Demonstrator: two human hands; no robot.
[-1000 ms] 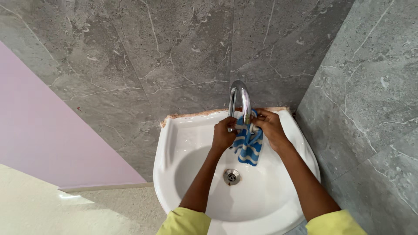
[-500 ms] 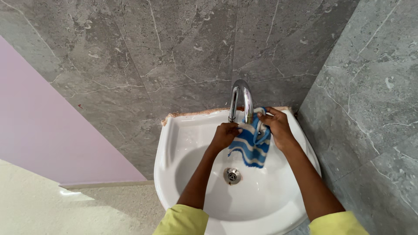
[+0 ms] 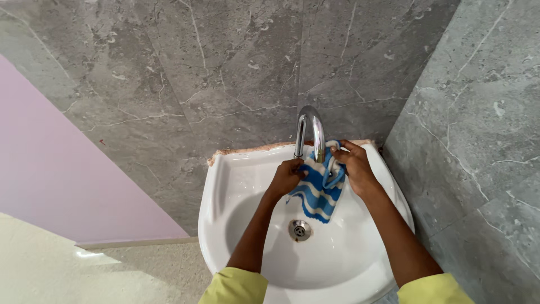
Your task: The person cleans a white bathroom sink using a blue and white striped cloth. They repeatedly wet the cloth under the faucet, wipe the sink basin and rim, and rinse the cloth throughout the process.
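A blue and white striped cloth (image 3: pixel 316 191) is looped around the spout of a curved chrome tap (image 3: pixel 311 130) over a white wash basin (image 3: pixel 225 180). My left hand (image 3: pixel 287 175) grips the cloth's left end, just left of the spout. On the other side, my right hand (image 3: pixel 351 163) pinches the cloth's right end close to the spout's tip. The cloth's free part hangs down into the bowl above the metal drain (image 3: pixel 299 229). Both arms wear yellow sleeves.
Grey marbled tile walls (image 3: pixel 225 73) close in behind the basin and on the right (image 3: pixel 478 141). A pale lilac wall panel (image 3: pixel 50 169) stands at the left. Light speckled floor (image 3: pixel 84 276) lies below left.
Both hands keep hold of the cloth and have shifted it along the spout; the cloth hangs spread wider now, and my left hand sits a little lower and left.
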